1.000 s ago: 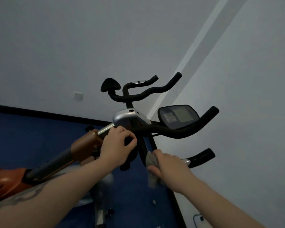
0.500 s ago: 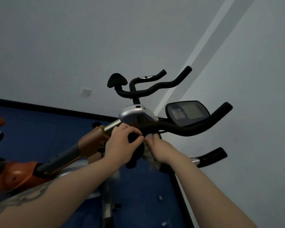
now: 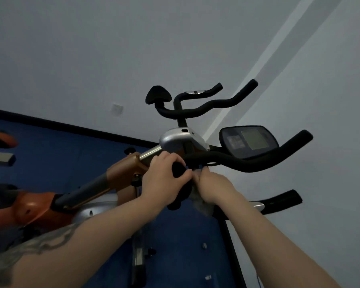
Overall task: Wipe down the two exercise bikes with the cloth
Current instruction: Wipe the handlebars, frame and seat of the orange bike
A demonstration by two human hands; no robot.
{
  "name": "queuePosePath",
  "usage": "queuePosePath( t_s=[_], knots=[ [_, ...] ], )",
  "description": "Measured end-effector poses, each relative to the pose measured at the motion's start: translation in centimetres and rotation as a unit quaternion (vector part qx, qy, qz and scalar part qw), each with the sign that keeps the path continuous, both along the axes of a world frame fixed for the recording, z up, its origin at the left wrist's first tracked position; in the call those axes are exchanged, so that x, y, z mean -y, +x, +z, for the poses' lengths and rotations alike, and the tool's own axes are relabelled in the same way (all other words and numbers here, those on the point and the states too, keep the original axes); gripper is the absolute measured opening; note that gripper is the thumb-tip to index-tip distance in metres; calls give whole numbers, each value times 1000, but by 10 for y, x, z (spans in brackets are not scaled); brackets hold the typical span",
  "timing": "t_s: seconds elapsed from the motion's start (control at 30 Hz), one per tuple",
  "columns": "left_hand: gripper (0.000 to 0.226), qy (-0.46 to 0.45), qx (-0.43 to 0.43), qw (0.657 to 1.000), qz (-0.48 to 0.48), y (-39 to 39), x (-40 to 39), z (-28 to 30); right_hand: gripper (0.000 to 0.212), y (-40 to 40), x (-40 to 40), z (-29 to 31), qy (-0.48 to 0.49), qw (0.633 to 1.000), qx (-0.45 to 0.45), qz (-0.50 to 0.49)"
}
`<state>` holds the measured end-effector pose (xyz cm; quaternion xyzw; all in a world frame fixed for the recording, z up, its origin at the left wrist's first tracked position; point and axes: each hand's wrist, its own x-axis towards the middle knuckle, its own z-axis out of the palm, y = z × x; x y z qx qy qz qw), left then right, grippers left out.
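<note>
Under R hand [image 3: 213, 185]: crumpled grey cloth [image 3: 202, 205], blurred

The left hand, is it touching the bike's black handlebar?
Touching. In the head view the left hand is curled round the near end of the black handlebar, with the thumb lying across it.

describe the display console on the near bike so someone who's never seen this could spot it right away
Start at the near bike's long black handlebar, which sweeps up toward the right. The display console sits just above its middle, right of the silver housing. It is the only flat dark oval panel there, with a pale square screen.
</note>
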<state>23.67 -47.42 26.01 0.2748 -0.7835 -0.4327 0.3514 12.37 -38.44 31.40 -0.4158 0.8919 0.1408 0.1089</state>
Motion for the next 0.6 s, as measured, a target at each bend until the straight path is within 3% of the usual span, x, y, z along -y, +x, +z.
queuePosePath(
  t_s=[0.17,0.3,0.37,0.6],
  knots=[
    [20,0,1,1000,-11,2,0,3,51,2,-2,2,-113,983,110,-98],
    [19,1,10,1000,-17,4,1,2,44,23,-39,1,-46,999,-17,4],
    [19,1,8,1000,-13,3,0,2,47,24,-47,2,-25,999,-36,26],
    [18,7,-10,1000,5,0,0,-2,49,16,-3,-5,-58,995,-32,-72]
  ],
)
